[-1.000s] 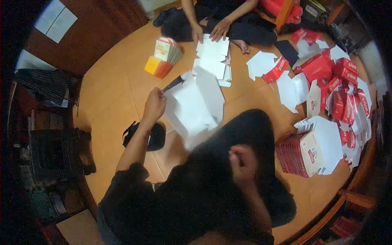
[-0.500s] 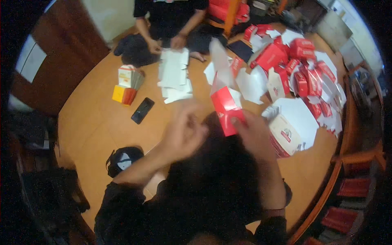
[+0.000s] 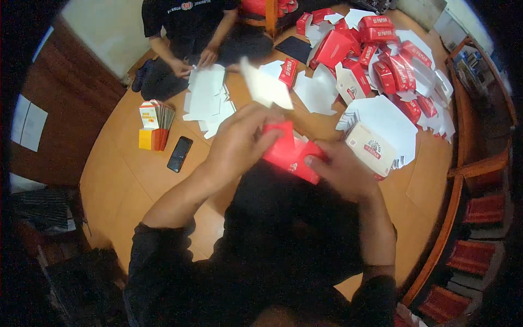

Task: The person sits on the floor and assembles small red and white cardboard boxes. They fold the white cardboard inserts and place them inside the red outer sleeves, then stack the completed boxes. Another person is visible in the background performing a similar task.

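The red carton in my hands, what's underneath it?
Under the red carton held by the left hand and right hand shows dark clothing. The wooden floor directly beneath is covered.

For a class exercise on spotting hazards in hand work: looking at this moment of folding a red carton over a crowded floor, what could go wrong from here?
1. The left hand and right hand hold the red carton blank in mid-air, so a fold may crease crooked.
2. The stack of flat blanks lies close to the right hand; an elbow could scatter it.
3. The black phone lies on the floor among paper and may get covered or knocked.
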Tool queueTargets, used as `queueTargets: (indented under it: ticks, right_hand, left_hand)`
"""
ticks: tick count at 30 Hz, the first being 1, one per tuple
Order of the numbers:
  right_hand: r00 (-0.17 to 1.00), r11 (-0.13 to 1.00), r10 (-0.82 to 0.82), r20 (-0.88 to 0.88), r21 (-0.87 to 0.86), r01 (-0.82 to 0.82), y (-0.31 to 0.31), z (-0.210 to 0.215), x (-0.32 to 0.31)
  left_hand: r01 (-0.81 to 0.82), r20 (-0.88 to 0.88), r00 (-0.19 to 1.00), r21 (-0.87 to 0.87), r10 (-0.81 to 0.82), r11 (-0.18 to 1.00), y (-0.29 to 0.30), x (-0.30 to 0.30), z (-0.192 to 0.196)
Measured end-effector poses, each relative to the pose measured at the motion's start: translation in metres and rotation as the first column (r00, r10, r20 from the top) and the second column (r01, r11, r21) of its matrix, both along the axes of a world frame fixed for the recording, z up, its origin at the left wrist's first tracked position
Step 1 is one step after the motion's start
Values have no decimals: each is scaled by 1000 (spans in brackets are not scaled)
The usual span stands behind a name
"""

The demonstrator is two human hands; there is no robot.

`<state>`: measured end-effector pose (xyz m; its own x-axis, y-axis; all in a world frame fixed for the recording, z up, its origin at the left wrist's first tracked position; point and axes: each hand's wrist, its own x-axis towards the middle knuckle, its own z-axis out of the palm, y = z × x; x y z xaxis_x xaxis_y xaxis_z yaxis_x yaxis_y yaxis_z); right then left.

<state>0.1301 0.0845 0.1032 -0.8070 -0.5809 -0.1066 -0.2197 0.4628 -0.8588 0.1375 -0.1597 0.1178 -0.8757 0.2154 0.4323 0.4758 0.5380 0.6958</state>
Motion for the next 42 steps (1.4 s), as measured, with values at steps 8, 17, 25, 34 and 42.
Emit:
queueTargets:
  ticks: [8, 17, 25, 34, 42]
  right_hand:
    - [937, 992, 57, -345, -87, -92, -15, -6, -4]
    - [860, 994, 43, -509, 110, 16, -52, -34, 31]
    - [674, 854, -483, -559, -470, 222, -27, -66, 52]
    - [991, 955, -132, 3, -267, 128, 19, -84, 87]
    - [917, 909, -397, -47, -159, 386, 7, -88, 153]
  left_hand:
    - [103, -30, 994, -46, -104, 994, 2, 14, -15]
    - [-267, -91, 823, 810, 561, 523, 31, 56, -110]
    - [-582, 699, 705, 670, -124, 461, -28, 51, -119]
    - [-462, 888, 27, 417, -458, 782, -41, 95, -159]
    - [190, 768, 606, -393, 207, 900, -73, 115, -101]
